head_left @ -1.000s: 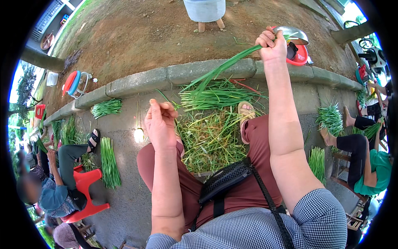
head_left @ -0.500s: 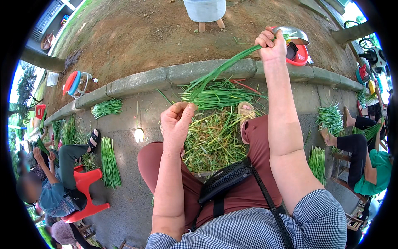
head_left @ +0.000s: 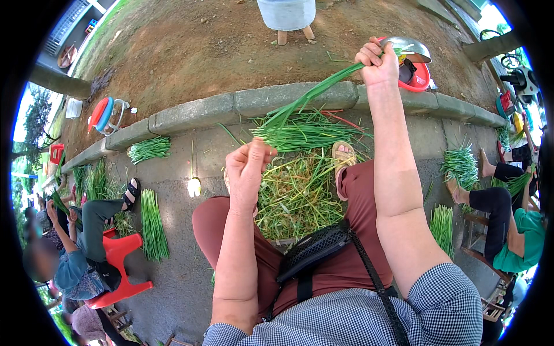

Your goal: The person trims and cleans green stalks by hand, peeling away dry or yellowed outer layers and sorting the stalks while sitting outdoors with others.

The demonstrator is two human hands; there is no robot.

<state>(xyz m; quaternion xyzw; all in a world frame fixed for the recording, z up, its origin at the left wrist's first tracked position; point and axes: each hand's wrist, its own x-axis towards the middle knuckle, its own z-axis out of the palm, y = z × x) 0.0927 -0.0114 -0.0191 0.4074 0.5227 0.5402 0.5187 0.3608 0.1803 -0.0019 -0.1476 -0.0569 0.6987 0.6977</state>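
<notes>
My right hand (head_left: pixel 378 60) is raised, closed round the stem ends of long green leaves (head_left: pixel 320 86) that slope down to the left. My left hand (head_left: pixel 248 161) is at their lower tips, fingers pinched on them. Behind the leaves a loose bundle of green stalks (head_left: pixel 306 132), with some red ties, lies on the pavement. Between my feet is a heap of tangled yellow-green trimmings (head_left: pixel 297 199). A black pouch (head_left: pixel 309 251) rests on my lap.
A stone curb (head_left: pixel 202 109) crosses ahead, with dirt beyond. More bundles (head_left: pixel 153 225) lie either side. Seated people (head_left: pixel 81 265) (head_left: pixel 513 230) work left and right. A red stool (head_left: pixel 121 259), a white container on legs (head_left: pixel 285 11) and a red basin with metal bowl (head_left: pixel 421 75) are around.
My left hand has moved right and closed at the tips of the leaves, and has shifted slightly upward since half a second ago. My right hand stays in place.
</notes>
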